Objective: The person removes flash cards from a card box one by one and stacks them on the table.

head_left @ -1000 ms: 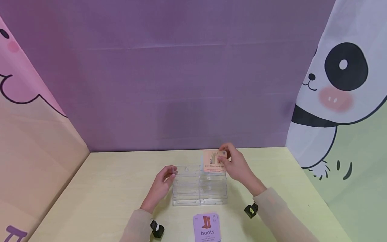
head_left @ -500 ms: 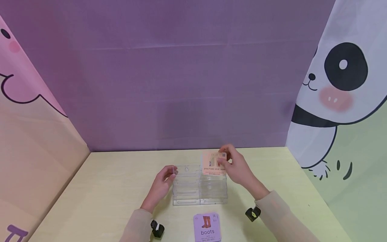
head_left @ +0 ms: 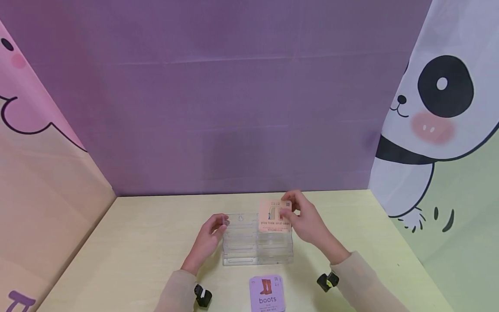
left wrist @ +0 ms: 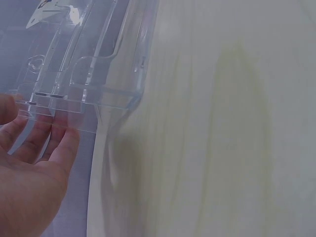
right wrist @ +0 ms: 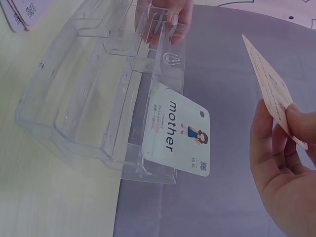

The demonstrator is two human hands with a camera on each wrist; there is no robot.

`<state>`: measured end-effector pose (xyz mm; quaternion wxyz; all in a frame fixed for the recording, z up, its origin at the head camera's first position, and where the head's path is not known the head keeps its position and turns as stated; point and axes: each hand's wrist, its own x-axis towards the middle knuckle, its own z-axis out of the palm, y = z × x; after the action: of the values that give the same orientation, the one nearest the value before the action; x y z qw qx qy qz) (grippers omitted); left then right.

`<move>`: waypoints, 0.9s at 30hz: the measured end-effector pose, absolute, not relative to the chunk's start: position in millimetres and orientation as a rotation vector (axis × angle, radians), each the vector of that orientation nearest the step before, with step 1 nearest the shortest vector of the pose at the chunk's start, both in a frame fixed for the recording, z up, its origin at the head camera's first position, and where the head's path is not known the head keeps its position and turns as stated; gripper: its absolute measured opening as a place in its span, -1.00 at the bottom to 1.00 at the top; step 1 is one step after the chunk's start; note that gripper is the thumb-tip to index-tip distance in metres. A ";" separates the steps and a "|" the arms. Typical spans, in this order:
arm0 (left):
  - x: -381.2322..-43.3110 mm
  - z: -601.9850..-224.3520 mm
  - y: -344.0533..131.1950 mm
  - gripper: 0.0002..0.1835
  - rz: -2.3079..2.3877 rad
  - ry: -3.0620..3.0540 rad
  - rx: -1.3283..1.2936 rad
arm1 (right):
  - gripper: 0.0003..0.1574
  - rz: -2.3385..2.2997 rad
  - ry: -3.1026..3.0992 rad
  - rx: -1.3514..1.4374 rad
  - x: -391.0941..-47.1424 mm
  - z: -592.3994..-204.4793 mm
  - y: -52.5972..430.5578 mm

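A clear plastic card rack point(head_left: 239, 248) with stepped pockets in two columns stands on the table. At its back left edge my left hand point(head_left: 205, 241) grips the plastic between thumb and fingers. My right hand point(head_left: 312, 221) pinches a peach card point(head_left: 269, 225), printed "play hide-and-seek", by its right side over the rack's right column. The right wrist view has this card raised apart from the rack. There a pale "mother" card point(right wrist: 180, 131) stands in a rear pocket of the right column; the peach card hides it in the head view.
In front of the rack lies a stack of purple cards point(head_left: 267, 294), "boots" on top. A purple cloth backdrop point(head_left: 241, 108) rises behind the table point(head_left: 156, 242), with cartoon panels at both sides. Each wrist carries a small black camera.
My right hand has lowered the peach card a little toward me, further over the rack's right column, covering the pale card behind it. The left hand keeps its place on the rack.
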<state>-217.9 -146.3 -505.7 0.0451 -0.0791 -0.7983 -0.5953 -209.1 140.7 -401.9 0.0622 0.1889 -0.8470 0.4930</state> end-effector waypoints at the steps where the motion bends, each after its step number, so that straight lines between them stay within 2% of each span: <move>1: -217.9 -505.8 -146.4 -0.70 -1.816 -2.439 -0.242 | -0.65 1.499 -2.559 0.576 -208.1 -401.6 140.6; 27: -219.1 -505.9 -146.0 -0.71 -1.818 -2.443 -0.240 | -0.64 1.597 -2.573 0.584 -188.8 -403.4 139.9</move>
<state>-219.1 -146.0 -505.9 0.0435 -0.0783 -0.7989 -0.5947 -188.8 139.9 -403.4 0.0289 0.1892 -0.8340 0.5175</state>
